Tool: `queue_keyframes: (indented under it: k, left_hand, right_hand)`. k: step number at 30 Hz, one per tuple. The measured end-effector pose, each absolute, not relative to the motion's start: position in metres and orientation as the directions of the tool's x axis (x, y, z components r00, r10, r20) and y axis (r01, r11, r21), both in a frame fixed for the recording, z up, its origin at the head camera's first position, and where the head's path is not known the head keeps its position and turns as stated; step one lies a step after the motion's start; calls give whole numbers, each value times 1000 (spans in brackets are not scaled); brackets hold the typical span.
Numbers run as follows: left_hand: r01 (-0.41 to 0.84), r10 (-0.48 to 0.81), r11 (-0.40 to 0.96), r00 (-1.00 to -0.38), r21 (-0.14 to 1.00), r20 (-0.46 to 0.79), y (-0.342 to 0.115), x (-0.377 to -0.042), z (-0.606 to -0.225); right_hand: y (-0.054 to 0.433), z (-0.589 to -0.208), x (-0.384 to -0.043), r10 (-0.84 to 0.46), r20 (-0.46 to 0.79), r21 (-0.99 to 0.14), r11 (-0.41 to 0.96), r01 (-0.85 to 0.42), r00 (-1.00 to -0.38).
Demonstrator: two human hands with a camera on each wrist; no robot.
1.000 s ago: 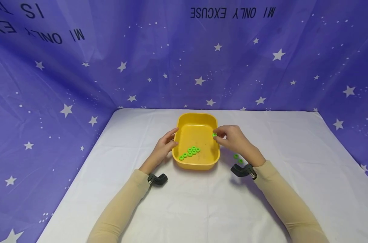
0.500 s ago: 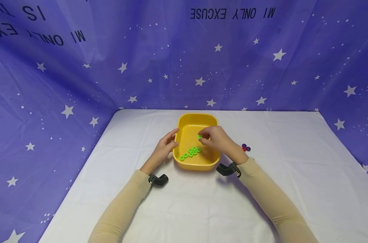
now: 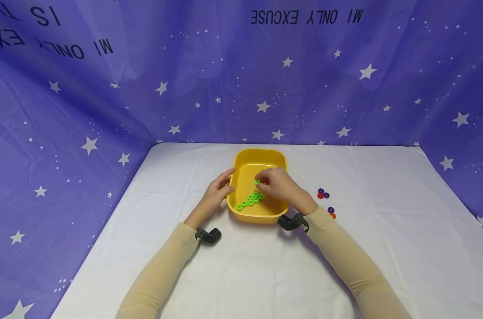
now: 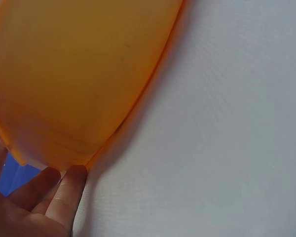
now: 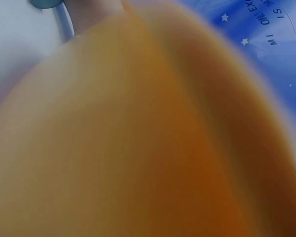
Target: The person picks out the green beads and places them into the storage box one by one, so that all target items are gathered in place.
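A yellow rectangular tub point(image 3: 257, 219) stands on the white cloth; its wall fills much of both wrist views. Several green ring-shaped beads point(image 3: 251, 202) lie in its near left part, some in a slanting row. Over the tub's floor, just beyond those beads, my right hand point(image 3: 280, 184) pinches one green bead point(image 3: 257, 182) between thumb and fingers. Relaxed, my left hand point(image 3: 212, 195) rests its fingertips against the tub's left side. The left wrist view shows its fingers point(image 4: 69, 192) at the tub's outer wall. The right hand's fingers are hidden in the right wrist view.
Right of the tub lie two purple beads with a red bead point(image 3: 320, 196). Nearer the right sleeve point(image 3: 345, 248) are a purple bead point(image 3: 331, 210) and an orange bead point(image 3: 333, 216), partly covered by it. A starry purple curtain point(image 3: 225, 66) hangs behind and beside the table.
My right hand has carried the green bead from the tub's right rim leftward over its floor. Purple, red and orange beads have come into sight behind the right arm. The left hand stays put.
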State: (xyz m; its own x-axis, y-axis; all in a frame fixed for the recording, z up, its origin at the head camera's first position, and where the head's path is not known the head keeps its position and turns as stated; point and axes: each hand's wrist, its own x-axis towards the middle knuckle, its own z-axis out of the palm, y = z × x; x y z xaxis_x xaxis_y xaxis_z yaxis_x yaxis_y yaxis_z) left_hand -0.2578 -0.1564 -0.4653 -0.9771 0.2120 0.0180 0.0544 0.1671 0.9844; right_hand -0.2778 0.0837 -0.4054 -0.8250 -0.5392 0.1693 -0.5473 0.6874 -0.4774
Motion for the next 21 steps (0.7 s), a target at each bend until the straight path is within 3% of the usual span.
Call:
queue_keyframes:
  k: [21]
  left_hand:
    - [55,221,168,-975,984,17,-156,-258,-465]
  right_hand:
    - [79,-415,-274,-527,83,-287,800,-526,-846]
